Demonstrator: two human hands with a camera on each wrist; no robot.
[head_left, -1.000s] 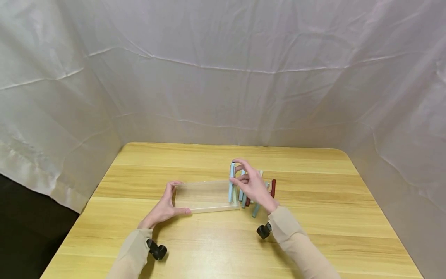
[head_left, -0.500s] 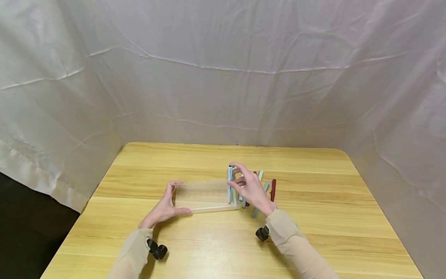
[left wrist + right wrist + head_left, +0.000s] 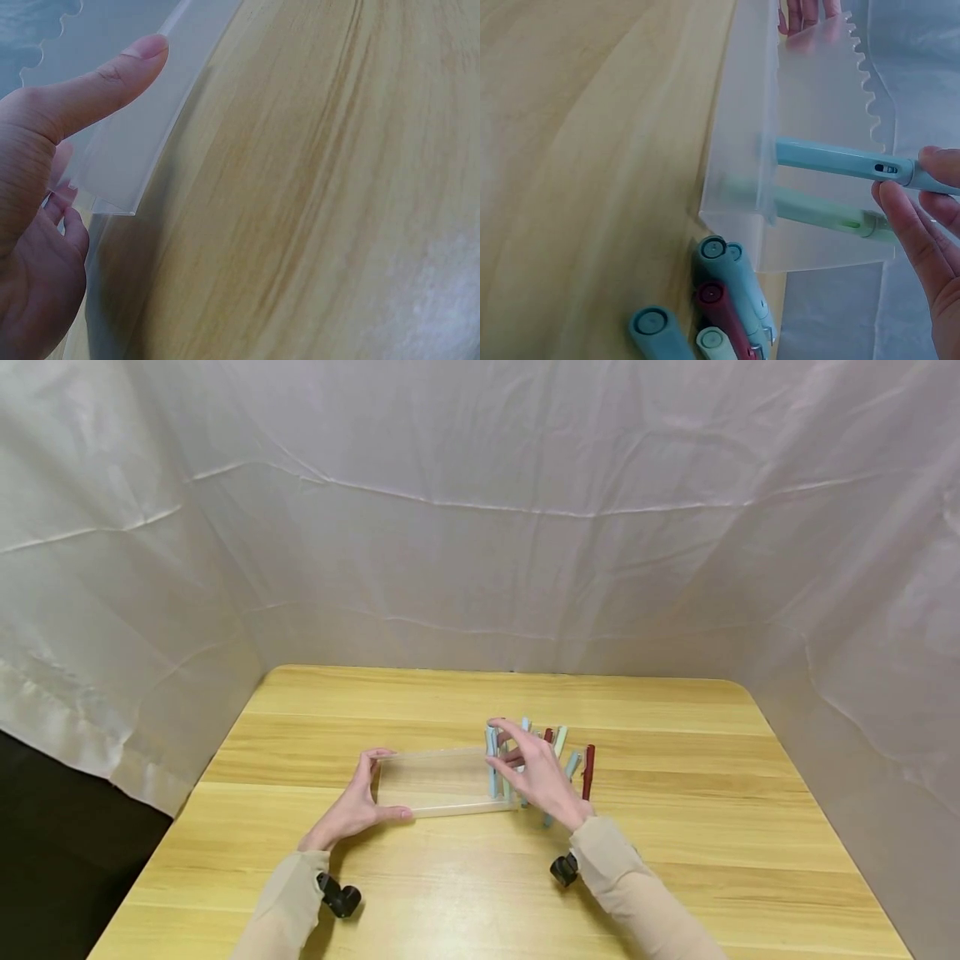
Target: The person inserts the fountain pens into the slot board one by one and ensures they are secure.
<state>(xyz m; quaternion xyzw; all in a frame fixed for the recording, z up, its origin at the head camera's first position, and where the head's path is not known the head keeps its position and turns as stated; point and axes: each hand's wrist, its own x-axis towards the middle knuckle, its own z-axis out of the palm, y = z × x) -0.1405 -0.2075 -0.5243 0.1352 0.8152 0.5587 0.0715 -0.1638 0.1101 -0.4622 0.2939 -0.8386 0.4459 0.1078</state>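
Observation:
A clear plastic tray (image 3: 457, 811) with notched edges lies on the table. My left hand (image 3: 351, 810) grips its left end, thumb on the near wall and fingers at the far side. In my right hand (image 3: 542, 777) a light blue pen (image 3: 840, 160) is pinched near one end between thumb and fingers. That pen lies across the tray near its right end, its other end at the near wall. Beside it a pale green pen (image 3: 817, 210) also lies across the tray; the right wrist view shows my fingers close to its far end.
Right of the tray lie several loose pens: a dark red pen (image 3: 588, 770) outermost, a grey-blue pen (image 3: 572, 765), a pale green one (image 3: 561, 740) and others partly behind my right hand. The wooden table (image 3: 712, 827) is backed by pale curtains (image 3: 480, 568).
My right hand has moved slightly left and lowered the light blue pen along the tray, away from the pale green pen. The left hand and tray have stayed put.

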